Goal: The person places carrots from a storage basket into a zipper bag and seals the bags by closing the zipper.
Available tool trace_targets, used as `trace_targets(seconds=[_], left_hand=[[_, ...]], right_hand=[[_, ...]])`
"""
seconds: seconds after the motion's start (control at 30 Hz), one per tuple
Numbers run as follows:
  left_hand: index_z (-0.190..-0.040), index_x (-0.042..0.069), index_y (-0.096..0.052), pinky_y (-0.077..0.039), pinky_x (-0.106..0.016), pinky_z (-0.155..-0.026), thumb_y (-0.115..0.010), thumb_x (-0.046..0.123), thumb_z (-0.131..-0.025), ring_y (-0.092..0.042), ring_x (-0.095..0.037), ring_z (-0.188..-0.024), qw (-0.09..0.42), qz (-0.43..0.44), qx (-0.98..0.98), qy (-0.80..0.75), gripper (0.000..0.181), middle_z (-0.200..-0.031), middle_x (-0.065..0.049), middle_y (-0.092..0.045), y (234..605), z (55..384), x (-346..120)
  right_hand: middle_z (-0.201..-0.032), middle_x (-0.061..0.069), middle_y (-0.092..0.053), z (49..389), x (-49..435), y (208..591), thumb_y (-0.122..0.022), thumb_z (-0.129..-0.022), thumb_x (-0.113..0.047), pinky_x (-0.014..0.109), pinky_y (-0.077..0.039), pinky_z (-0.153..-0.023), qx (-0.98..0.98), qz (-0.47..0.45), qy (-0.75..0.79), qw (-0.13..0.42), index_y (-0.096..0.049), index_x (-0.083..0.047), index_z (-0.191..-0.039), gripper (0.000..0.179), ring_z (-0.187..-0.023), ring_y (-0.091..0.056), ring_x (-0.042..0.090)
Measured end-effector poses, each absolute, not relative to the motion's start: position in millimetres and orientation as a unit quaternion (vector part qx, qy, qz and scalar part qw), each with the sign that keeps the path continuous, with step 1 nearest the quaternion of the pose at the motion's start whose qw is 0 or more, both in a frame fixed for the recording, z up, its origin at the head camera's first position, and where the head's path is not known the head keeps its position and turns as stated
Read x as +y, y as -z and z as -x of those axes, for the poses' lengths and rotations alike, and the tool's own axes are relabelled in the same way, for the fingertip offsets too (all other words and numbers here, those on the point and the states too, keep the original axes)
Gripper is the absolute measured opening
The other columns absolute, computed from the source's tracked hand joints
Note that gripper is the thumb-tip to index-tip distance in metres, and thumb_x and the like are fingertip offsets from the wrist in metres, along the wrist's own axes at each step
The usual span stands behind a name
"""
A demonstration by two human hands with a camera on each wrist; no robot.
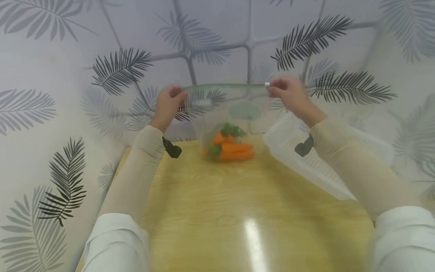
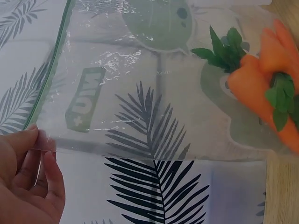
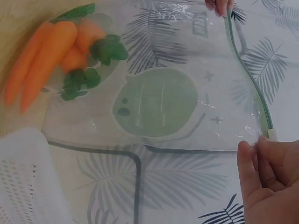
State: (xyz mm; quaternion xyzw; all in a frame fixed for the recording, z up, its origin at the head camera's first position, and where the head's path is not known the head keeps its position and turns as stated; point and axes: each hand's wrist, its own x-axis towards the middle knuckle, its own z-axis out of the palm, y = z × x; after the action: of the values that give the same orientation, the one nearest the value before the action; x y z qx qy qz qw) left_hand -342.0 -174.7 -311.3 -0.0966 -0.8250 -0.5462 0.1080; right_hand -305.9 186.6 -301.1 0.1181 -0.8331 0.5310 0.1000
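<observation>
A clear zip bag with a green top strip hangs stretched between both hands, upright over the back of the table. My left hand pinches its top left corner. The top right corner, beside the white zip slider, is pinched by my right hand. Several orange carrots with green leaves lie at the bottom of the bag. In the right wrist view a printed green shape shows on the plastic, and the strip runs unbroken from hand to hand.
To the right, under my right forearm, stands a white perforated basket. The wooden table reaches back to a wall covering with a leaf pattern. Small black wrist mounts sit on both sleeves.
</observation>
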Motion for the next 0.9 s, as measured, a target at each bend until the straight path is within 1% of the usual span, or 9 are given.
trace_targets(seconds=[0.13, 0.23, 0.37, 0.5, 0.6, 0.7, 0.8, 0.87, 0.9], left_hand=[[-0.117, 0.007, -0.057, -0.048, -0.029, -0.077, -0.062, 0.030, -0.090, -0.058, -0.020, -0.091, 0.106, 0.081, -0.822, 0.554, 0.036, -0.101, -0.007, -0.060, 308.8, 354.8, -169.5], [-0.118, 0.005, -0.056, -0.050, -0.028, -0.079, -0.062, 0.026, -0.091, -0.058, -0.019, -0.089, 0.112, 0.076, -0.819, 0.558, 0.035, -0.101, -0.008, -0.059, 310.2, 362.2, -166.0], [-0.115, 0.002, -0.057, -0.050, -0.025, -0.079, -0.062, 0.022, -0.091, -0.059, -0.015, -0.088, 0.155, 0.077, -0.810, 0.561, 0.032, -0.101, -0.008, -0.060, 314.1, 370.4, -161.5], [-0.107, 0.000, -0.059, -0.049, -0.024, -0.079, -0.063, 0.020, -0.090, -0.058, -0.017, -0.089, 0.224, 0.101, -0.790, 0.562, 0.026, -0.099, -0.009, -0.060, 318.1, 373.2, -156.6], [-0.104, 0.001, -0.060, -0.045, -0.026, -0.077, -0.063, 0.022, -0.090, -0.055, -0.018, -0.088, 0.248, 0.125, -0.792, 0.544, 0.025, -0.096, -0.009, -0.059, 325.6, 367.2, -156.7], [-0.105, 0.003, -0.061, -0.044, -0.028, -0.076, -0.063, 0.027, -0.090, -0.053, -0.015, -0.088, 0.229, 0.132, -0.807, 0.528, 0.028, -0.096, -0.006, -0.058, 338.1, 354.1, -162.5], [-0.104, 0.004, -0.061, -0.045, -0.026, -0.075, -0.063, 0.029, -0.090, -0.055, -0.012, -0.087, 0.204, 0.142, -0.811, 0.530, 0.029, -0.095, -0.004, -0.059, 349.5, 338.0, -170.9], [-0.102, 0.004, -0.061, -0.046, -0.026, -0.073, -0.064, 0.027, -0.089, -0.056, -0.012, -0.085, 0.189, 0.153, -0.807, 0.539, 0.026, -0.094, -0.005, -0.061, 353.1, 328.5, -176.0], [-0.102, 0.003, -0.061, -0.047, -0.025, -0.072, -0.064, 0.024, -0.089, -0.057, -0.014, -0.084, 0.183, 0.161, -0.803, 0.544, 0.025, -0.093, -0.007, -0.061, 351.4, 320.7, -177.0]], right_hand=[[-0.099, 0.012, -0.063, 319.9, 181.3, 306.9, -0.061, -0.090, -0.007, 0.026, -0.051, -0.082, -0.818, -0.117, -0.550, 0.121, -0.059, 0.003, -0.105, 0.018, -0.083, -0.062, 0.016], [-0.100, 0.014, -0.061, 328.1, 178.0, 312.1, -0.058, -0.091, -0.005, 0.026, -0.051, -0.082, -0.825, -0.105, -0.540, 0.128, -0.058, 0.003, -0.105, 0.016, -0.084, -0.062, 0.016], [-0.102, 0.010, -0.060, 336.6, 177.0, 318.9, -0.055, -0.094, -0.009, 0.028, -0.049, -0.085, -0.845, -0.094, -0.507, 0.141, -0.055, 0.000, -0.107, 0.016, -0.090, -0.059, 0.016], [-0.103, 0.010, -0.061, 342.3, 178.3, 324.4, -0.055, -0.094, -0.011, 0.029, -0.047, -0.089, -0.853, -0.110, -0.476, 0.183, -0.055, -0.001, -0.107, 0.017, -0.095, -0.059, 0.018], [-0.102, 0.012, -0.061, 340.5, 181.1, 329.8, -0.057, -0.092, -0.008, 0.031, -0.046, -0.092, -0.849, -0.138, -0.466, 0.208, -0.055, 0.002, -0.104, 0.015, -0.097, -0.058, 0.021], [-0.100, 0.017, -0.060, 332.0, 186.1, 336.7, -0.056, -0.092, -0.003, 0.035, -0.047, -0.091, -0.841, -0.172, -0.474, 0.198, -0.056, 0.005, -0.101, 0.012, -0.096, -0.058, 0.024], [-0.101, 0.023, -0.061, 313.1, 186.7, 336.6, -0.052, -0.092, 0.004, 0.037, -0.048, -0.090, -0.833, -0.199, -0.489, 0.164, -0.054, 0.008, -0.102, 0.012, -0.095, -0.060, 0.031], [-0.101, 0.025, -0.060, 301.8, 187.0, 334.7, -0.051, -0.091, 0.006, 0.036, -0.050, -0.087, -0.827, -0.218, -0.496, 0.148, -0.053, 0.010, -0.103, 0.013, -0.094, -0.060, 0.035], [-0.101, 0.025, -0.060, 296.0, 186.6, 332.9, -0.052, -0.091, 0.006, 0.035, -0.051, -0.085, -0.827, -0.225, -0.494, 0.146, -0.052, 0.011, -0.104, 0.014, -0.093, -0.060, 0.037]])
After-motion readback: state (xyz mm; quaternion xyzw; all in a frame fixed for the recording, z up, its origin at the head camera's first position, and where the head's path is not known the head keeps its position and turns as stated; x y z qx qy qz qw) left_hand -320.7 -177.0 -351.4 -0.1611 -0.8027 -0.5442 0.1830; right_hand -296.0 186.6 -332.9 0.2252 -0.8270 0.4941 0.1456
